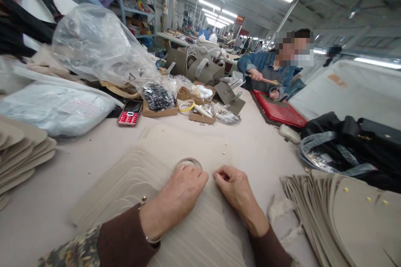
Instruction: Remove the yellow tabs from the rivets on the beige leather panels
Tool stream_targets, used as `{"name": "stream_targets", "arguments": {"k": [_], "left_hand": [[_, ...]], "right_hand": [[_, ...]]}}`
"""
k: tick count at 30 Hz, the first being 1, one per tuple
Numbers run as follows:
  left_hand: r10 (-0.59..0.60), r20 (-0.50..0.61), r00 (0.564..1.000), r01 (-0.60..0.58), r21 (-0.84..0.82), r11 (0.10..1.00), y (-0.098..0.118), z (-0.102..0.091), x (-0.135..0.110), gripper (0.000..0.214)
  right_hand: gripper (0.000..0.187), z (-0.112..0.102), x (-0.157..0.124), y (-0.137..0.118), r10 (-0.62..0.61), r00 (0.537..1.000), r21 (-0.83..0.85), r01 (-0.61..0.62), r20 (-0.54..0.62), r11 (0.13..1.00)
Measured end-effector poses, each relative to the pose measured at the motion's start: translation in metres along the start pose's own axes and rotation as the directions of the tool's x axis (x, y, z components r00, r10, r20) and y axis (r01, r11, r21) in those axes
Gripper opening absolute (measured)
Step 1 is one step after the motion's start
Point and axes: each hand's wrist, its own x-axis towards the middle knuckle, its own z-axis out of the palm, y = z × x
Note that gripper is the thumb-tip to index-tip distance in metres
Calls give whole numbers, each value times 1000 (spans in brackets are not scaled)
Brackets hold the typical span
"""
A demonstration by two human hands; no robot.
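My left hand [180,196] is closed around a roll of clear tape [189,161], whose round rim shows beyond the knuckles. Just to its right, my right hand [233,185] is curled with thumb and forefinger pinched together; anything between them is too small to make out. Both hands are over a fanned stack of beige leather-like panels [115,187]. The panel at the far end [188,142] has small metal studs near its edges. A gold-coloured stud shows beside my left wrist.
More beige panels are stacked at left [25,154] and right [347,217]. Beyond are a red phone [129,112], small cardboard boxes [159,110] and plastic bags [94,46]. Black bags [354,137] lie at right. A co-worker [266,66] holds a hammer above a red board [278,110].
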Motion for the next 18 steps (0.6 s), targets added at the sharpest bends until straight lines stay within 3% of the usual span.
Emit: {"name": "stream_targets", "arguments": {"k": [3, 5, 7, 12, 15, 18], "left_hand": [[-9, -70, 997, 7, -23, 1000, -4, -2, 3, 15], [-48, -68, 996, 47, -26, 999, -6, -3, 5, 16], [-88, -46, 995, 87, -19, 996, -6, -3, 7, 18], [-30, -149, 988, 0, -193, 981, -6, 2, 5, 18], [36, -215, 976, -104, -316, 943, -5, 7, -1, 19], [80, -219, 972, -151, -331, 931, -4, 11, -4, 38]], "right_hand": [[16, -12, -6, 0, -20, 984, 54, 11, 176, 998], [15, -19, -9, 3, -51, 955, 125, 15, 291, 992], [15, -23, -10, 8, -57, 940, 185, -6, 335, 983], [17, -17, -13, 16, 74, 993, 313, -99, 91, 944], [17, -13, -18, 8, -65, 998, 409, 55, 10, 911], [16, -10, -20, -5, -230, 973, 393, 221, -24, 893]]}}
